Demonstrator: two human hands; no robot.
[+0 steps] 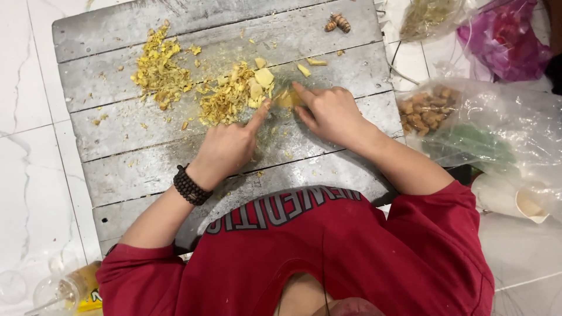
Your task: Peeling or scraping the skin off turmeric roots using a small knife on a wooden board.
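Seen from above, bent over a grey wooden board (117, 146) laid on a white tiled floor (29, 117). Left hand (225, 146), dark bead bracelet (191, 185) at the wrist, curled loosely with the thumb stretched out to the edge of a yellow root piece (288, 98); not closed round anything that shows. Right hand (331, 111) lying flat over the same piece from the other side, forefinger extended along its top, pressing it to the board; whether anything thin is held under the palm cannot be told. Yellow root piece between the two hands, touching both fingertips, near the board's middle, partly hidden by the right hand.

Just left of it, a heap of yellow slices and shreds (234, 93), touching the left thumb's side. Farther left, a second pile of finer shreds (158, 67), well apart from the hands. At the board's top edge, a small whole root (338, 23). Off the board to the right, a clear bag of brown roots (427, 110), a pink plastic bag (506, 38), a white paper cup (515, 202) on its side. Lower left, a clear bottle (58, 289) on the floor.
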